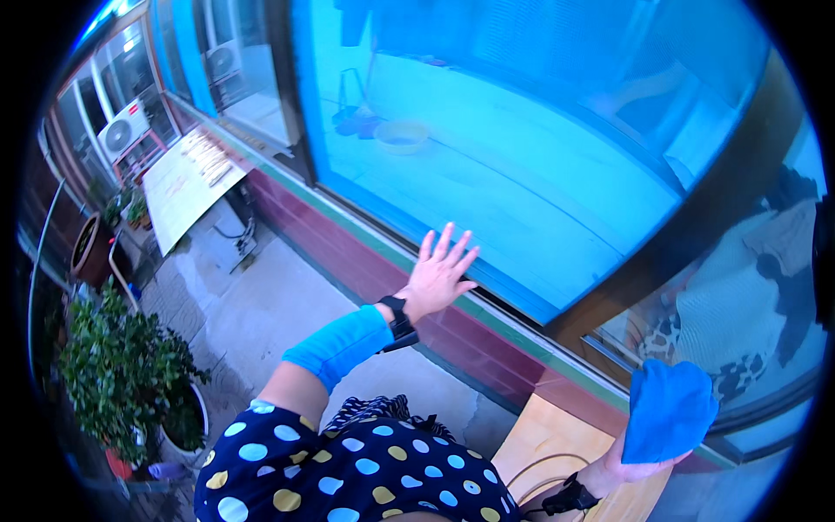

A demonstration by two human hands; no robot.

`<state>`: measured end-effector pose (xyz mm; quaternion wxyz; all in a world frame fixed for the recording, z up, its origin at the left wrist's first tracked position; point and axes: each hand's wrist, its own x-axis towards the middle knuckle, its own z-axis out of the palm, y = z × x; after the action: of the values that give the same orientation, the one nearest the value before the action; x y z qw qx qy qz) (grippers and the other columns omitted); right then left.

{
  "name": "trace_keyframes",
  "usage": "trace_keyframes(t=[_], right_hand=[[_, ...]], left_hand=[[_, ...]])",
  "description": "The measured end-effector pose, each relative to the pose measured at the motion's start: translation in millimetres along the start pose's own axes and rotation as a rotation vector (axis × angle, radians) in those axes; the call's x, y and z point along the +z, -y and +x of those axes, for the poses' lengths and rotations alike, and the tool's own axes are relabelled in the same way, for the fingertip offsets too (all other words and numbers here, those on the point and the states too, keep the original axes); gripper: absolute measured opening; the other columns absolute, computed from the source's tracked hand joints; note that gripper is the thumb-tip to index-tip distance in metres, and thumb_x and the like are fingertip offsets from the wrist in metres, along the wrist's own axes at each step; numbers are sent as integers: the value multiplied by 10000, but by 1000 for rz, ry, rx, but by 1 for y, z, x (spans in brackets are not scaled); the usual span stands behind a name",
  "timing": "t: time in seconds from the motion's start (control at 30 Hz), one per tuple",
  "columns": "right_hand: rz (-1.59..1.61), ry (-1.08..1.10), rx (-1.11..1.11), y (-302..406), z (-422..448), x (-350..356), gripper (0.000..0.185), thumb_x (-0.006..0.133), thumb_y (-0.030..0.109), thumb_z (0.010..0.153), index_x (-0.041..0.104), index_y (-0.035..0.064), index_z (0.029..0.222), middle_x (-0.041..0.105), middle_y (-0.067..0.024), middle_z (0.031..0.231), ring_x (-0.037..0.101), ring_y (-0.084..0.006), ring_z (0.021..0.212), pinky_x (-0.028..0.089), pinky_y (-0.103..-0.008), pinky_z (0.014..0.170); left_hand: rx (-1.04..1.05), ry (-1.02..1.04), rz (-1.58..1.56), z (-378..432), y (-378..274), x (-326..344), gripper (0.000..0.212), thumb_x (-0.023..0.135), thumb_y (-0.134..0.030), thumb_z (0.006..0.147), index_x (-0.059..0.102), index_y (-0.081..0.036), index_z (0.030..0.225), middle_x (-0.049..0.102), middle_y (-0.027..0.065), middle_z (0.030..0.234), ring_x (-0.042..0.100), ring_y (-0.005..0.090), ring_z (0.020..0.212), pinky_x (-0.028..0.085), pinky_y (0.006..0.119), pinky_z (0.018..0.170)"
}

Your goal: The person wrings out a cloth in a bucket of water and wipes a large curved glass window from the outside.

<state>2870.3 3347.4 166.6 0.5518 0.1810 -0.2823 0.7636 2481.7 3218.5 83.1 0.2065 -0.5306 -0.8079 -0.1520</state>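
Note:
My left hand [437,277] is spread over the bottom edge of a large window pane [509,163], its fingers apart and nothing in them. Whether the fingertips touch the glass or the frame, I cannot tell. A black band [398,318] circles that wrist, above a bright blue sleeve cover [342,339]. At the lower right, my right hand [629,457] holds a folded blue cloth [672,408], which hides most of the fingers. The cloth is in front of the neighbouring pane [717,293], right of the dark window frame post [642,264].
A maroon tiled wall [326,235] runs below the green sill [372,238]. A wooden board [567,434] leans by my right arm. To the left are a leafy potted plant [124,372], a pale slab [182,186] and an air-conditioner unit [124,130].

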Motion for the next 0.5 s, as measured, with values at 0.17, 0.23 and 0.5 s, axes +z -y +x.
trace_keyframes(t=[0.17, 0.23, 0.5], right_hand=[[-855, -706, -628, -35, 17, 10, 508, 502, 303, 886, 363, 47, 1302, 339, -88, 1384, 326, -252, 1250, 226, -403, 1064], [-945, -618, -622, -37, 26, 16, 515, 502, 310, 884, 361, 46, 1303, 344, -90, 1380, 329, -254, 1248, 229, -404, 1061], [-1222, -367, -649, -94, 52, 41, 542, 504, 341, 879, 356, 41, 1305, 362, -95, 1364, 341, -261, 1240, 244, -410, 1052]], left_hand=[[-11, 96, 93, -23, 11, 16, 619, 527, -472, 807, 387, -152, 1319, 249, 115, 1422, 124, 364, 1333, 131, 555, 1037], [-45, 101, 116, -32, 18, 20, 627, 529, -474, 804, 378, -156, 1324, 253, 116, 1420, 133, 364, 1331, 141, 554, 1035], [51, 97, -59, -37, 19, 39, 730, 596, -435, 769, 284, -150, 1364, 294, 126, 1390, 187, 342, 1319, 179, 542, 1032]])
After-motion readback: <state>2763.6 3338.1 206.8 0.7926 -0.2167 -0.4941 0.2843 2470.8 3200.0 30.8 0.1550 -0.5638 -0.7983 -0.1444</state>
